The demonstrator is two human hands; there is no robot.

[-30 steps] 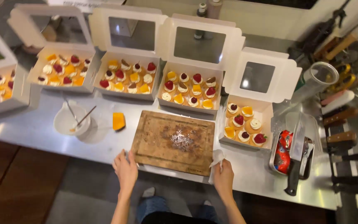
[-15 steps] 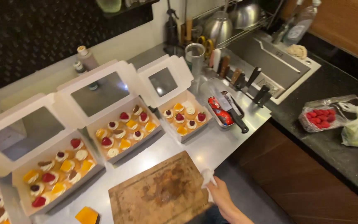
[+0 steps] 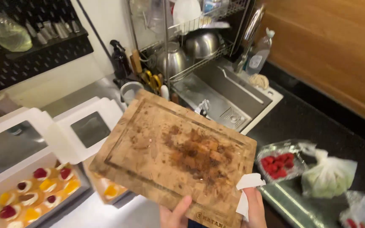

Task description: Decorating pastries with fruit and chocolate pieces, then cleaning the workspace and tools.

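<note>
From the head camera, both hands grip the near edge of a wooden cutting board [image 3: 172,156], which is lifted and tilted above the counter, its stained top with dark crumbs facing up. The left hand [image 3: 175,213] has its thumb pressed on the board's top, the other fingers hidden beneath. The right hand [image 3: 254,207] is clamped on the board's corner with a white paper towel [image 3: 246,190] pinched between its fingers and the wood. Below the board on the left stand open white boxes [image 3: 30,139] of small fruit tarts [image 3: 39,196]. Beyond the board are a sink [image 3: 229,99] and a dish rack [image 3: 182,46] holding metal bowls. On the dark counter to the right lie a tub of raspberries [image 3: 277,164] and a plastic bag [image 3: 328,177].
</note>
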